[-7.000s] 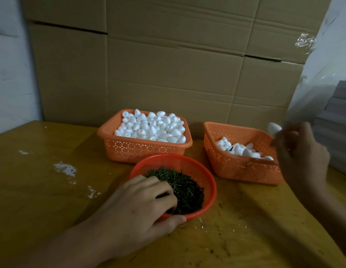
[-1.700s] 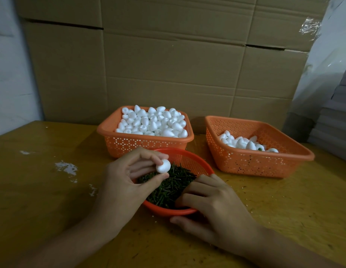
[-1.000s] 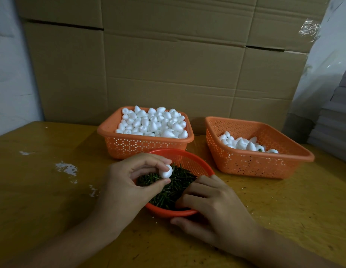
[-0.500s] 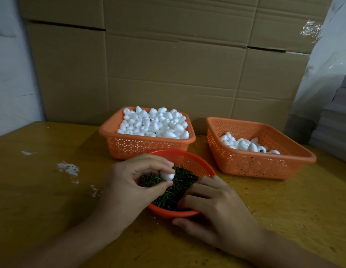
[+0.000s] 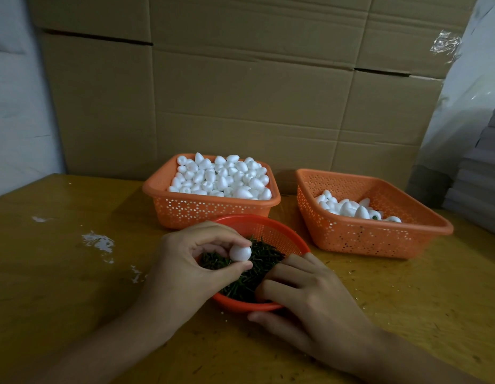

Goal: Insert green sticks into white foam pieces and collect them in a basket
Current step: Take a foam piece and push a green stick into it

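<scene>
Your left hand (image 5: 191,261) pinches foam (image 5: 240,253); your right hand (image 5: 310,297) curls among sticks (image 5: 265,259), hold unclear. Pick one and push it in.

Can't tell if right hand (image 5: 315,303), tips buried in sticks (image 5: 268,256), pinches one; can't see forearms past btm edge.

The left hand (image 5: 185,267) and right hand (image 5: 310,303) are seen bare. Both forearms are shown uncovered down to the picture's lower edge.
</scene>
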The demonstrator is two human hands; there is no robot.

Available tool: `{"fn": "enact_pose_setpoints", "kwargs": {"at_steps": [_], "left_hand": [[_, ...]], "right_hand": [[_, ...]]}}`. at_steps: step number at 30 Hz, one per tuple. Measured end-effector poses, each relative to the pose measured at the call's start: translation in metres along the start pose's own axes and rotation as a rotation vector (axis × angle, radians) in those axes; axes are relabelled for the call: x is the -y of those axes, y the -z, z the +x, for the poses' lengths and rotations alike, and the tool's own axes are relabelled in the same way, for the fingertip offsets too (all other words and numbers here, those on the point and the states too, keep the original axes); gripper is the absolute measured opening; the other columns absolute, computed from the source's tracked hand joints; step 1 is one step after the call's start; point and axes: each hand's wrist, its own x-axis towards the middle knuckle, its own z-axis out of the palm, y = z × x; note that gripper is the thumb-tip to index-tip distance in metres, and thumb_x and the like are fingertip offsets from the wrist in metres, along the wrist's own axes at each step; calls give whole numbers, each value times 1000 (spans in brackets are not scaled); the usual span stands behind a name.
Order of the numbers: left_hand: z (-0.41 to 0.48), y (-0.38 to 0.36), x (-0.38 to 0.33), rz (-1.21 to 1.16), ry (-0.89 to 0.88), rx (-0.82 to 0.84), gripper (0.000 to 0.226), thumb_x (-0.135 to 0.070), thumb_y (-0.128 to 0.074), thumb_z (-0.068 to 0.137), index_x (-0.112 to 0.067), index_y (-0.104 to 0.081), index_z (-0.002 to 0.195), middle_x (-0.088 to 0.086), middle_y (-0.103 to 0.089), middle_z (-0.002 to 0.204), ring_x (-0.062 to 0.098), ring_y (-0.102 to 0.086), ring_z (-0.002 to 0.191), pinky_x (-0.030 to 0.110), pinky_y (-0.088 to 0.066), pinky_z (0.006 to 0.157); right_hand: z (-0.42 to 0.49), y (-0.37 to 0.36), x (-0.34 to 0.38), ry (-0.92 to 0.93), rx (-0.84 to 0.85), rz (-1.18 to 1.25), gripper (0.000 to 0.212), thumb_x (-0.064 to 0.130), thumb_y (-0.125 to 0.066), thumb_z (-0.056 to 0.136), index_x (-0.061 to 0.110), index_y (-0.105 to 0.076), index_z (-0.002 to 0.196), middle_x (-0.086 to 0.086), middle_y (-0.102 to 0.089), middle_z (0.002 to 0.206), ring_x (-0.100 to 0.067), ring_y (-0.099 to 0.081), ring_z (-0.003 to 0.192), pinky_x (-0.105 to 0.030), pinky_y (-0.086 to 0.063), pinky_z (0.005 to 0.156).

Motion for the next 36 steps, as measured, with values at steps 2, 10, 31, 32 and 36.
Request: {"fn": "enact_pose_setpoints", "kwargs": {"at_steps": [2,10,31,32,36], "left_hand": [[-1,0,0,16,12,2,25,-20,-90,71,-25,-81,94,-8,-77,96,20,-75,94,30,-62,76],[-2,2,-5,-5,84,-7,27,-43,-86,71,-31,-78,93,-7,-78,90,17,-76,87,23,-60,73],[-2,2,-6,7,72,-7,26,-22,-90,82,-29,-74,101,-7,-77,96,15,-76,93,21,-60,78],[-2,2,-5,9,75,-10,26,-20,-88,84,-30,-74,103,-8,-77,97,15,-76,93,22,-60,79],[-1,3,-5,5,81,-1,27,-25,-87,86,-35,-75,108,-10,-77,103,14,-76,96,22,-60,82]], "right_hand": [[0,1,2,-28,8,13,33,60,-52,105,32,-68,102,15,-62,94,-10,-55,90,-35,-47,76],[3,7,2,-57,90,30,35,64,-55,101,33,-72,104,18,-68,97,-7,-58,94,-34,-48,80],[8,16,-9,-309,-77,554,14,45,-73,92,34,-82,91,25,-76,94,-3,-73,92,-29,-56,80],[8,15,-11,-332,-93,589,8,41,-79,89,34,-82,89,23,-77,90,-5,-75,87,-33,-58,77],[9,15,-11,-334,-160,633,15,47,-80,82,34,-81,90,20,-78,86,-6,-76,84,-33,-59,75]]}}
